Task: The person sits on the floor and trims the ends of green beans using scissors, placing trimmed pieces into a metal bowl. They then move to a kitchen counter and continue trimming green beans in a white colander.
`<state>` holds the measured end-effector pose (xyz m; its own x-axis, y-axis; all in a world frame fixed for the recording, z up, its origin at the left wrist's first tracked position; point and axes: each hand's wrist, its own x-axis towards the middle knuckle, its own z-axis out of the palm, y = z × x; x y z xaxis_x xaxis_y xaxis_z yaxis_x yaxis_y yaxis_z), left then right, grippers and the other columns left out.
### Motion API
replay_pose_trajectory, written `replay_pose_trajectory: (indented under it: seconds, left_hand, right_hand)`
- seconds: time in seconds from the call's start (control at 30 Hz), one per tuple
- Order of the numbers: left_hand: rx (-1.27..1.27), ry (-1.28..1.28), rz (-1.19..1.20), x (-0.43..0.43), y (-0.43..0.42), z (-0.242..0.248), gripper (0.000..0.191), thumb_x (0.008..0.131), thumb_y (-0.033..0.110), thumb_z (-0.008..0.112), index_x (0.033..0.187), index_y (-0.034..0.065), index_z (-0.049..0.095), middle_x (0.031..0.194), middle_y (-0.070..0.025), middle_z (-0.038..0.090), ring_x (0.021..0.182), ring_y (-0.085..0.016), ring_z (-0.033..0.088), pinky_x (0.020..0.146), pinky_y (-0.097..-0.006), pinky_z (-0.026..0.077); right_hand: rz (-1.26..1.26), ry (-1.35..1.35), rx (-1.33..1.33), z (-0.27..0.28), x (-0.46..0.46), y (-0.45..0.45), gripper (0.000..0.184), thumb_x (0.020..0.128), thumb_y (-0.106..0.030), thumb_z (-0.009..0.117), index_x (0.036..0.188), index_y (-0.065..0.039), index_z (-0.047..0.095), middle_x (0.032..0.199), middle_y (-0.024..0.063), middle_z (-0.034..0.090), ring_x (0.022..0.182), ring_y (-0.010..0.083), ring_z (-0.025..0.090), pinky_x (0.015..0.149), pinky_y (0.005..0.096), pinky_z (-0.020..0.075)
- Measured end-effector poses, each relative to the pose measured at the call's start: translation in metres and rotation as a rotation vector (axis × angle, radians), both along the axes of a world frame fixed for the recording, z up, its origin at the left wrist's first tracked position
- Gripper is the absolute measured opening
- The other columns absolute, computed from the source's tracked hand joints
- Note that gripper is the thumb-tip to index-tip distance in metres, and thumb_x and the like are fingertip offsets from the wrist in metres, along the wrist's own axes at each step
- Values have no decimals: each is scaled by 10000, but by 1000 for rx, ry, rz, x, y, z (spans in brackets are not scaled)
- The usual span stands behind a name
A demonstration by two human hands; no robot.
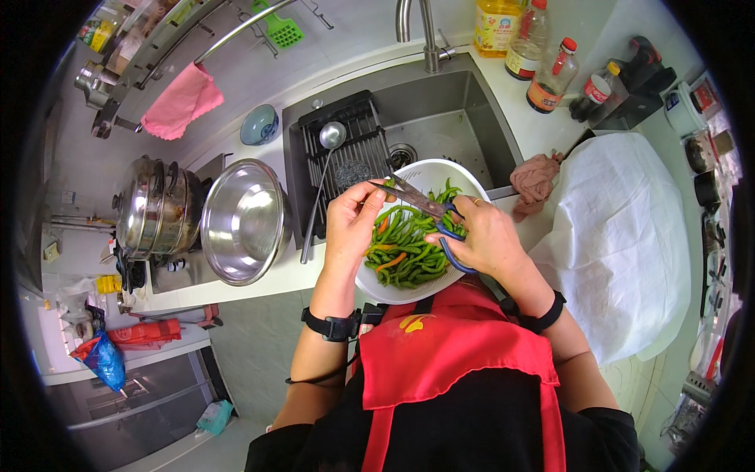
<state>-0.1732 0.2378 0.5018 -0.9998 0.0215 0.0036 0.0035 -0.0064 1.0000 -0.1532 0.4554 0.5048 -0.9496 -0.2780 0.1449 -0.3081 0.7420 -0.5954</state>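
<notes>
My right hand (489, 233) grips blue-handled scissors (422, 203), their blades parted and pointing left towards my left hand. Between the thumb and fingers of my left hand (357, 215) is a small green chili pepper (389, 183), partly covered by the fingers and the blade tips. Below both hands, a white plastic colander (364, 283) holds many green chili peppers (413, 253) and a few orange ones. The colander is between the sink's front edge and my red apron (454, 342).
The steel sink (495, 130) holds a black drying rack (371, 118) with a ladle (333, 135) and steel scrubber (353, 175). A steel bowl (245, 221) and steamer pot (156, 206) are left; bottles (551, 79), a pink cloth (534, 180) and a white cover (625, 236) are right.
</notes>
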Motion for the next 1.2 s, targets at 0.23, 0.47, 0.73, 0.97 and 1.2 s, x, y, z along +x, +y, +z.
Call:
replay_pose_trajectory:
  seconds: [0.23,0.47,0.73,0.97,1.2]
  left_hand:
    - [-135,45,-34,0,-6,4,208,933,152,587,1041,-12,655,824,-23,656,712,-62,486,679,-208,419]
    - [-94,-28,-81,-1,-9,9,193,930,156,590,1022,-2,652,800,-16,645,700,-61,483,659,-200,402]
    - [41,-49,-86,-1,-3,5,136,883,120,656,968,37,589,833,-25,638,708,-60,522,655,-201,407]
    - [51,-29,-109,-2,-7,3,139,880,110,659,979,30,603,852,-22,645,730,-62,534,674,-202,418]
    - [14,-23,-131,-2,-9,3,194,884,136,659,1031,13,629,855,-23,656,738,-62,538,688,-205,424]
  right_hand:
    - [21,-109,-87,-4,2,1,595,742,-575,694,755,3,554,627,173,581,590,365,583,571,423,474]
    - [215,-614,-567,-15,1,3,577,838,-512,639,706,46,577,556,148,511,504,264,435,522,386,397]
    - [120,-315,-293,-9,2,2,584,803,-536,662,720,36,579,594,182,551,572,349,549,564,413,434]
    - [43,-162,-176,-2,5,2,613,762,-563,685,703,34,561,621,200,562,631,394,578,590,448,448]
    - [76,-250,-226,2,6,6,578,768,-519,698,694,39,565,614,214,542,601,398,546,576,437,439]
